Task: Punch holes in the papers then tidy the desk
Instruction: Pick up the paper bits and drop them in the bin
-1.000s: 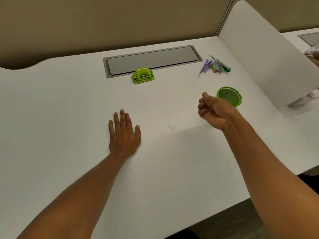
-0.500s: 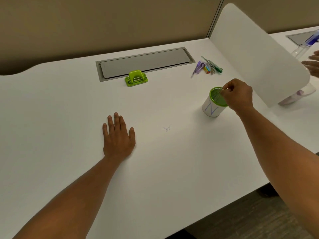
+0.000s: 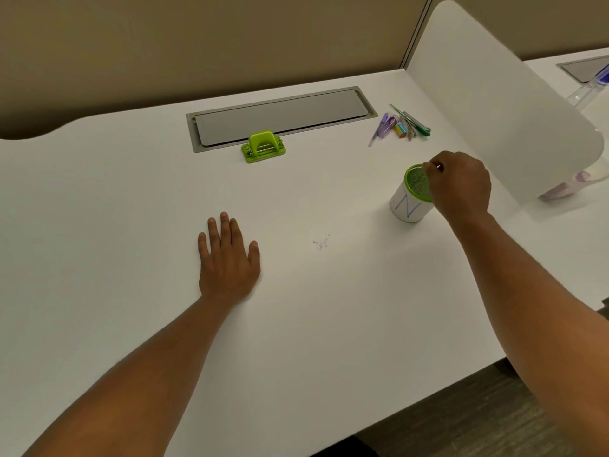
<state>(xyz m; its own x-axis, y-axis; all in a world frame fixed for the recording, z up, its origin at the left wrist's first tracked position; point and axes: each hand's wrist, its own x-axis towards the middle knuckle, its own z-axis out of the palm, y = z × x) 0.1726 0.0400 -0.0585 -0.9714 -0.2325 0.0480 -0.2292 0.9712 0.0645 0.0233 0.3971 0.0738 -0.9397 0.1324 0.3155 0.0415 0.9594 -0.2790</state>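
Change: since half a second ago very little has shifted; the right hand stays bunched over the cup's mouth and the left hand has not left its spot.
Right grip: fingers curled together at the far rim of the green-rimmed cup; whether they pinch something small or hold nothing, I cannot tell.
Left grip: fingers straight and apart, palm flat on the bench, holding nothing.
Cup: upright on the right side of the bench, white wall with a blue scribble, green mesh inside.
Paper dots: a small scatter of punched-out dots lies on the bench between the two hands, clear of both.
Hole punch: the green hole punch sits at the back, just touching the front edge of the grey cable tray lid.
Pens: a loose bunch of pens and markers lies right of the tray, near the white divider panel.
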